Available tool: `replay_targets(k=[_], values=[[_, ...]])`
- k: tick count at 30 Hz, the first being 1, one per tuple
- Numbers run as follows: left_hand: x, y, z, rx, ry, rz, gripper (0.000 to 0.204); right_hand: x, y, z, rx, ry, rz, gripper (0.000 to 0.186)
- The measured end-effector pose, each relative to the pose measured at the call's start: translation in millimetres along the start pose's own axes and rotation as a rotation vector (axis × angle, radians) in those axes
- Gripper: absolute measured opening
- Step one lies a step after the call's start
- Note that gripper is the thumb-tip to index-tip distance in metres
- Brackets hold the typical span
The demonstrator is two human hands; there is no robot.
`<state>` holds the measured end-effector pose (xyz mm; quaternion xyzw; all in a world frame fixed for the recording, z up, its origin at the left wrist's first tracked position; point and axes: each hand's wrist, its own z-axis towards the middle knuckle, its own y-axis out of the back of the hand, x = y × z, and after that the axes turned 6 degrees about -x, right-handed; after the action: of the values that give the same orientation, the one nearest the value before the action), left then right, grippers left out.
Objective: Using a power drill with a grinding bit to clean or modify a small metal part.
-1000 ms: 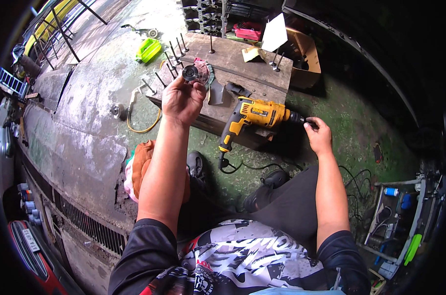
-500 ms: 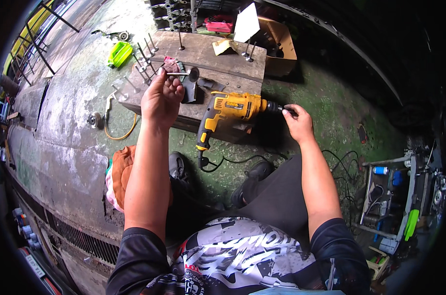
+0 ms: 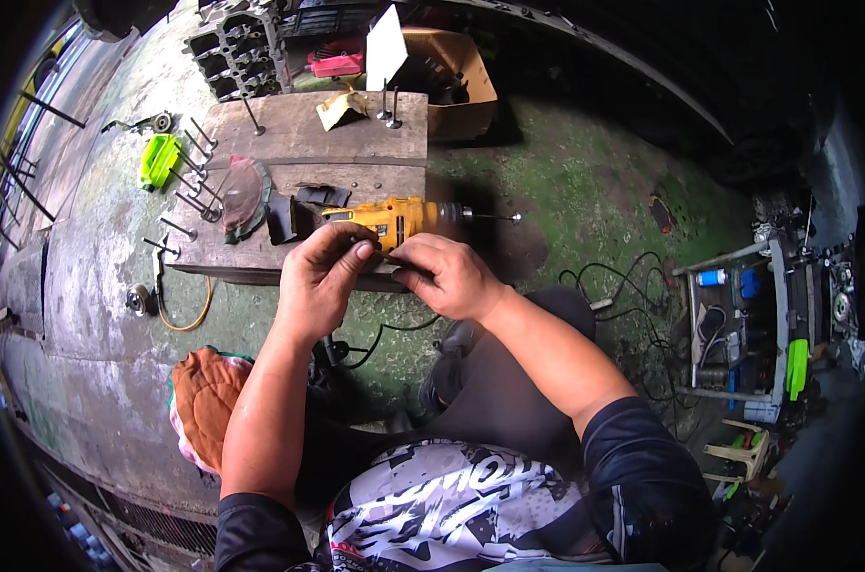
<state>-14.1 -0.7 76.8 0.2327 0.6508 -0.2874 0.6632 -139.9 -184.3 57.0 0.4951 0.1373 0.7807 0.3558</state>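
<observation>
My left hand (image 3: 323, 278) and my right hand (image 3: 448, 276) meet in front of the bench's near edge. Both are closed, fingertips pinching a small dark piece (image 3: 385, 255) that I cannot make out. Just beyond them a yellow and black power drill (image 3: 399, 219) lies across the bench, partly hidden by my fingers. Out of its chuck (image 3: 444, 213) a thin metal rod, which looks like an engine valve (image 3: 497, 216), points right. Left of the drill, on the bench, are dark sheets (image 3: 282, 217) and a reddish cloth pad (image 3: 246, 195).
Several engine valves (image 3: 196, 191) stand on the wooden bench (image 3: 299, 124), mostly at its left. Behind it are an engine block (image 3: 237, 52) and a cardboard box (image 3: 466, 71). A black cord (image 3: 394, 329) runs along the floor near my legs. A metal rack (image 3: 780, 315) stands at right.
My left hand no longer holds up the valve; a valve-like rod now sticks out of the chuck. My right hand has left the chuck and joined my left. The view has shifted right.
</observation>
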Motion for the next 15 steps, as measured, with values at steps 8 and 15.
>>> replay_targets(k=[8,15], values=[[-1.5,4.0,8.9,-0.094,-0.021,-0.089,0.042,-46.6,47.4,42.6,-0.424,-0.413,0.271,0.016],[0.8,3.0,16.4,-0.147,0.049,-0.114,0.041,-190.9,95.8,138.8,-0.278,-1.134,0.148,0.022]])
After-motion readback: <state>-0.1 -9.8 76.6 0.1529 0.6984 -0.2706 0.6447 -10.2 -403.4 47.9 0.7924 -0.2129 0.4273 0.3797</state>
